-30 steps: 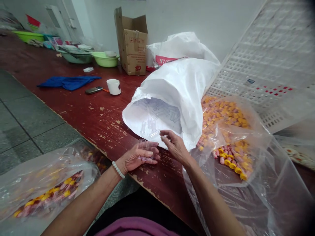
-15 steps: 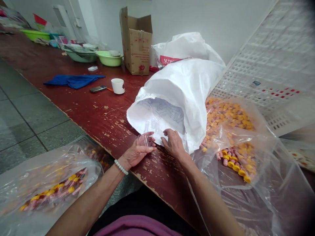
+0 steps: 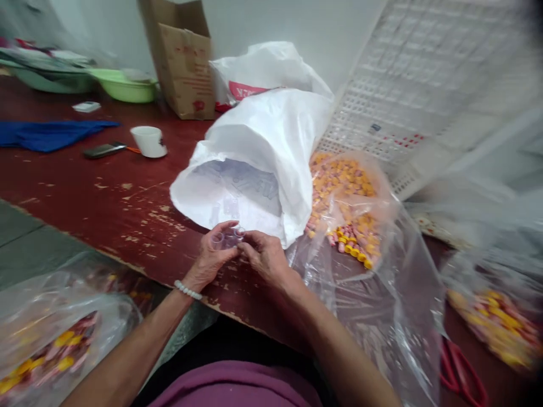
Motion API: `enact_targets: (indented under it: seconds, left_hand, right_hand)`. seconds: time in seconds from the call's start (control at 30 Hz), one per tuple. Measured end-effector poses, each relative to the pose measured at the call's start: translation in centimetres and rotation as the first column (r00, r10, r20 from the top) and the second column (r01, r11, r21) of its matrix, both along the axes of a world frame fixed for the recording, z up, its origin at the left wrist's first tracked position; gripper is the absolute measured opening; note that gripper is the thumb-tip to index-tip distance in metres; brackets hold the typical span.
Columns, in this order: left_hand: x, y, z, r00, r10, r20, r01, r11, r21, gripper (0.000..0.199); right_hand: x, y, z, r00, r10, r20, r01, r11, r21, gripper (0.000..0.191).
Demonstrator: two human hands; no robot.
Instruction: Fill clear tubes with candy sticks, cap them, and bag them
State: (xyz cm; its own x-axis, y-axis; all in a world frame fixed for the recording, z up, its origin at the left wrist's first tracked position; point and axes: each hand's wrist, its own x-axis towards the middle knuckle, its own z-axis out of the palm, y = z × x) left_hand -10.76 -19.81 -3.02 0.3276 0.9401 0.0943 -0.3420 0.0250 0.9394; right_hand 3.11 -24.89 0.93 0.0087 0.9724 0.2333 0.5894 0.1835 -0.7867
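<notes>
The left hand (image 3: 207,255) curls around several see-through tubes (image 3: 218,239), their round ends showing between thumb and fingers. The right hand (image 3: 270,258) meets it with thumb and fingertips drawn close at the tubes; whether it pinches one, I cannot tell. The group sits just in front of the mouth of the white sack (image 3: 292,144), over the tabletop (image 3: 127,212).

The likeliest mishap is a slip: smooth tubes bunched in one loose palm could slide past each other if the fingers open to admit another. The near edge of the tabletop runs close below the wrists, so a dropped tube could roll off to the floor (image 3: 19,240).

The sack's lip could snag a knuckle and tip out the tubes inside. To the right, the plastic bag (image 3: 382,316) crowds the forearm; more room lies leftward, short of the cup (image 3: 148,142).
</notes>
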Motion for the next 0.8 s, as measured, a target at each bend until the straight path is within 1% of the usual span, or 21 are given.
enact_targets:
  seconds: [0.1,0.17,0.23,0.3,0.37,0.43,0.5,0.57,0.63,0.67,0.7,0.73,0.77,0.8]
  left_hand:
    - [1.0,-0.4,0.0,1.0,0.009,-0.02,-0.01,0.999,-0.032,0.056]
    - [1.8,-0.9,0.3,1.0,-0.006,0.001,0.006,0.998,-0.07,0.055]
    - [2.5,-1.5,0.8,0.996,-0.067,0.057,0.074,0.991,-0.114,0.054]
    - [3.2,-2.1,1.5,0.982,-0.155,0.108,0.17,0.975,-0.143,0.054]
    - [3.8,-2.6,1.9,0.972,-0.204,0.113,0.219,0.964,-0.149,0.055]
    - [4.3,-3.0,1.9,0.976,-0.202,0.083,0.212,0.967,-0.142,0.055]
    - [4.7,-3.3,1.6,0.981,-0.19,0.048,0.195,0.97,-0.144,0.054]
    - [5.0,-3.5,1.3,0.982,-0.188,0.023,0.19,0.967,-0.17,0.053]
    - [5.1,-3.5,1.2,0.984,-0.178,0.019,0.178,0.962,-0.209,0.052]
    - [5.1,-3.4,1.2,0.986,-0.168,0.024,0.169,0.959,-0.227,0.052]
    - [5.1,-3.4,1.3,0.987,-0.156,0.031,0.158,0.957,-0.244,0.052]
    - [5.0,-3.3,1.3,0.988,-0.148,0.035,0.152,0.954,-0.259,0.053]
    - [4.9,-3.2,1.3,0.989,-0.144,0.032,0.148,0.952,-0.27,0.053]
    - [4.8,-3.1,1.3,0.989,-0.148,0.025,0.149,0.95,-0.276,0.054]
  right_hand:
    - [0.6,-1.3,0.8,0.986,-0.027,0.166,0.029,1.0,-0.006,0.024]
    - [1.1,-2.1,0.9,0.978,-0.074,0.194,0.079,0.997,-0.02,0.025]
    - [1.7,-2.8,0.8,0.977,-0.128,0.17,0.136,0.99,-0.033,0.03]
    - [2.2,-3.4,0.5,0.971,-0.177,0.163,0.185,0.982,-0.036,0.039]
    - [2.5,-4.0,0.4,0.952,-0.196,0.236,0.209,0.977,-0.034,0.041]
    - [2.7,-4.6,0.7,0.913,-0.185,0.363,0.209,0.978,-0.027,0.039]
    - [3.2,-5.1,1.1,0.869,-0.151,0.472,0.179,0.984,-0.015,0.036]
    - [4.3,-5.5,1.5,0.855,-0.143,0.498,0.149,0.988,0.028,0.032]
    - [6.5,-5.5,1.5,0.874,-0.201,0.441,0.172,0.979,0.106,0.027]
    - [8.1,-5.5,1.3,0.873,-0.268,0.408,0.233,0.963,0.135,0.025]
    - [10.0,-5.3,1.0,0.853,-0.353,0.383,0.32,0.936,0.149,0.024]
    - [12.0,-5.2,0.6,0.811,-0.445,0.38,0.423,0.895,0.145,0.026]
    - [14.2,-5.0,0.1,0.73,-0.546,0.41,0.552,0.826,0.117,0.028]
    - [16.2,-4.9,-0.4,0.679,-0.595,0.43,0.615,0.781,0.11,0.031]
